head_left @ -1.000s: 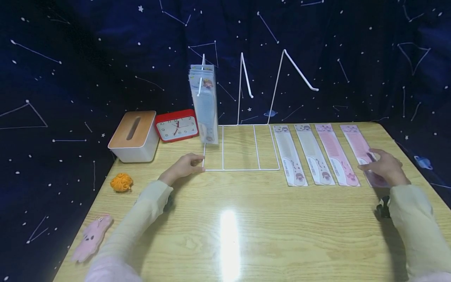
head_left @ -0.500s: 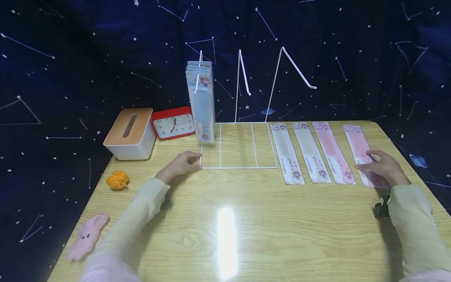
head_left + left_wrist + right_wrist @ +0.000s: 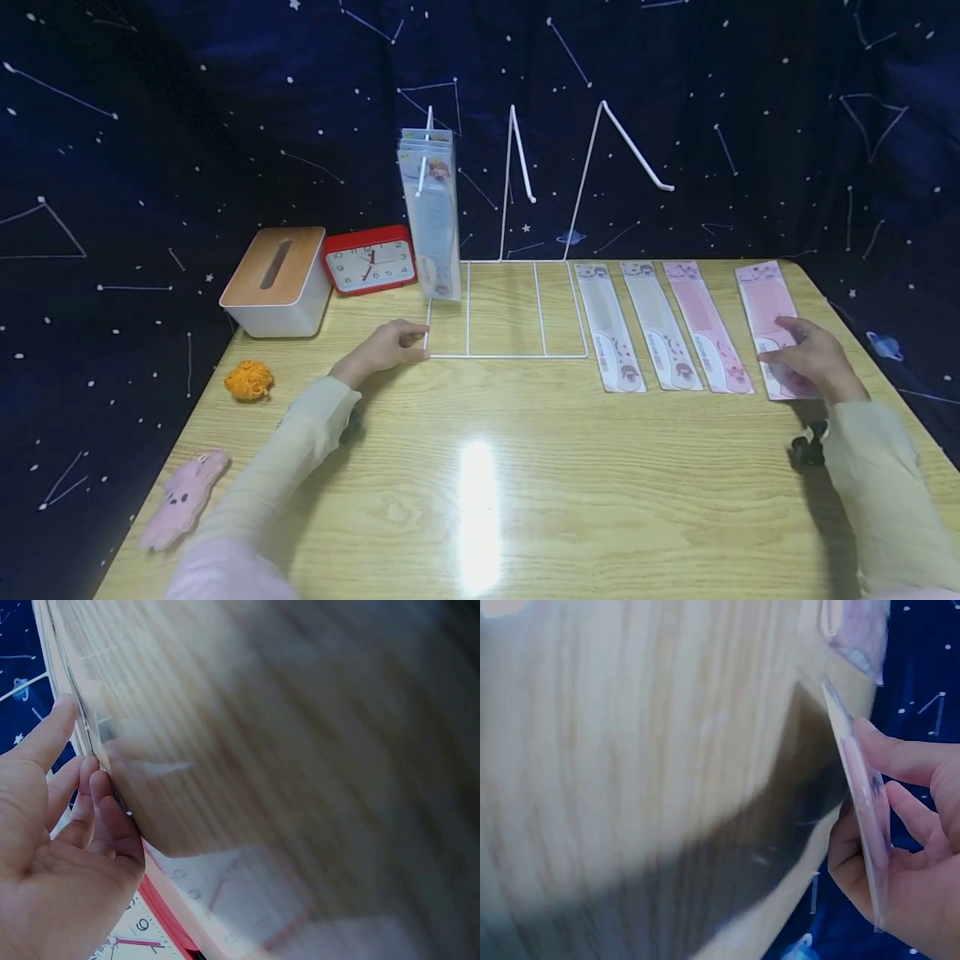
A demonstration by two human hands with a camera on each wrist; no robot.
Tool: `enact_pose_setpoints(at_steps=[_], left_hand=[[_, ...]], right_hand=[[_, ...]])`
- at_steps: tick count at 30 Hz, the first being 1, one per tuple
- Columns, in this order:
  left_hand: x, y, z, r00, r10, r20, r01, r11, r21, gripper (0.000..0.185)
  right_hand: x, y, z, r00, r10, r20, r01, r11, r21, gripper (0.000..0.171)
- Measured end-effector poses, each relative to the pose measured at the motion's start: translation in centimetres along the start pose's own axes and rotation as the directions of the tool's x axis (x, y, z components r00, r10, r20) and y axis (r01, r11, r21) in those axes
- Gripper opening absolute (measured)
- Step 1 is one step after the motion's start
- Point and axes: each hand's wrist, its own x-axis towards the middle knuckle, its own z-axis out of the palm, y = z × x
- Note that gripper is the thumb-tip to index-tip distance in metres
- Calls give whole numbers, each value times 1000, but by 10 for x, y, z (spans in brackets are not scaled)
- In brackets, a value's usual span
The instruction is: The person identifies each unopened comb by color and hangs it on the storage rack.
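Observation:
My right hand grips a pink comb in a clear, printed packet at the right of the table. In the right wrist view the packet stands tilted off the wood, thumb on one face and fingers behind the other. At the middle back is a white wire display rack, its front left corner pinched by my left hand. Several packaged blue combs hang on the rack's left hook. Between rack and right hand lie two pale packaged combs and one pink packaged comb.
Left of the rack stand a red alarm clock and a white tissue box with a wooden lid. An orange yarn ball and a pink plush lie at the table's left. A dark starry cloth hangs behind.
The pink packaged comb in my right hand has shifted slightly right, away from the row, and turned and tilted up from the table. My left hand keeps its place on the rack.

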Motion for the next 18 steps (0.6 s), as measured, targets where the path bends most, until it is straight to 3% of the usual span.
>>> enact_pose_setpoints(at_steps=[4, 6, 11, 16, 18], left_hand=[[-1, 1, 0, 1000, 5, 0, -5, 1000, 2, 56], [0, 2, 0, 999, -32, 13, 32, 999, 0, 55], [0, 5, 1, 998, -63, 15, 63, 998, 14, 55], [-1, 8, 1, 998, -58, 12, 58, 998, 13, 55], [-1, 8, 0, 998, -58, 12, 58, 998, 15, 54]], right_hand=[[-15, -11, -2, 994, -88, -69, 87, 996, -17, 87], [-26, -20, 0, 987, -120, -110, 120, 993, -11, 87], [-59, -47, 16, 957, -196, -215, 212, 976, 53, 86], [-100, -79, 40, 895, -249, -371, 321, 935, 149, 82], [-116, -95, 50, 850, -277, -449, 414, 877, 243, 81]])
